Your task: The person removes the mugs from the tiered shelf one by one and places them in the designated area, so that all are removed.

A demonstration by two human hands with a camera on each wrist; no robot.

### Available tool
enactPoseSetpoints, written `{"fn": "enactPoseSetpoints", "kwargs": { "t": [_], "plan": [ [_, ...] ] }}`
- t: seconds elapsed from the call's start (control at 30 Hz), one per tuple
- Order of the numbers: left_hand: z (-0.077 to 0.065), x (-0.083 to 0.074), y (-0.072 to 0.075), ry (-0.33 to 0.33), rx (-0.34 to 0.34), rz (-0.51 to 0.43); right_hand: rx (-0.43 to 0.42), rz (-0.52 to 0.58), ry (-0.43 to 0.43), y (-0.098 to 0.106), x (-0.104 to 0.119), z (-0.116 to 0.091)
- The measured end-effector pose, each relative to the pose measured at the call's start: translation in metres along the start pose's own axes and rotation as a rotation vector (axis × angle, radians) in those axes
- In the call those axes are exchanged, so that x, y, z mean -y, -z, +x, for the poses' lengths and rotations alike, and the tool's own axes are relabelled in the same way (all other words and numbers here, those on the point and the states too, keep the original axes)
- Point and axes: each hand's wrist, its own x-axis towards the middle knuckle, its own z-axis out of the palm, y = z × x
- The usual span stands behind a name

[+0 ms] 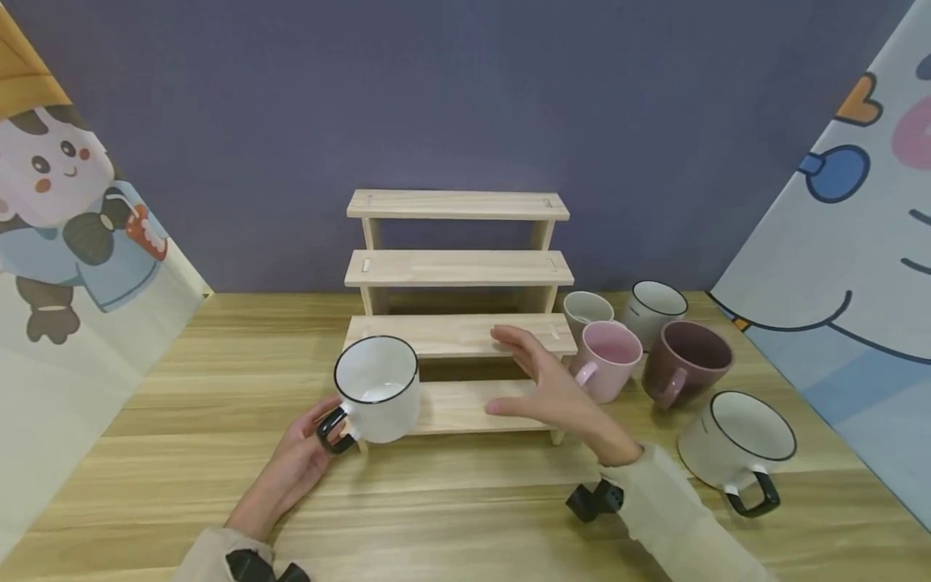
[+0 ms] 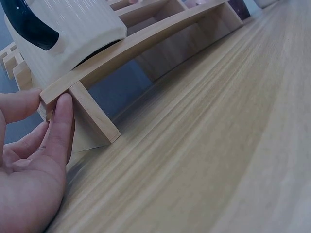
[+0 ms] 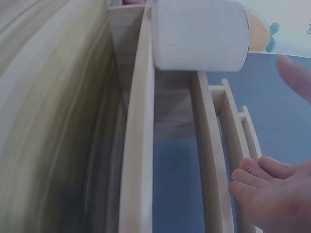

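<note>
A white enamel-look mug (image 1: pixel 380 396) with a black rim and black handle stands on the left end of the lowest step of a wooden tiered shelf (image 1: pixel 458 267). At that end, my left hand (image 1: pixel 301 449) pinches the board's corner, thumb and fingers around its edge, as the left wrist view (image 2: pixel 39 165) shows. My right hand (image 1: pixel 541 388) hovers before the right half of the lower steps. Its thumb and fingers are spread with nothing between them. In the right wrist view the mug's pale side (image 3: pixel 201 36) shows away from the fingers.
Right of the shelf stand a pink mug (image 1: pixel 607 360), a plum mug (image 1: pixel 687 364), a pale cup (image 1: pixel 585 311), a white mug (image 1: pixel 655 311) and, nearer, a white mug with a black handle (image 1: pixel 738 440). A dark wall (image 1: pixel 458 97) rises behind the wooden table (image 1: pixel 182 420).
</note>
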Motion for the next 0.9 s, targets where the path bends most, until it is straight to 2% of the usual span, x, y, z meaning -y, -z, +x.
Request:
{"fn": "enactPoseSetpoints", "kwargs": {
  "t": [0.47,0.9],
  "plan": [
    [0.001,-0.001,-0.001,0.013,-0.026,0.006,0.09,0.089,0.008,-0.033,0.012,0.029],
    [0.0,-0.001,0.0,-0.021,0.025,0.002,0.16,0.136,0.02,-0.06,0.021,0.051]
  ]
}}
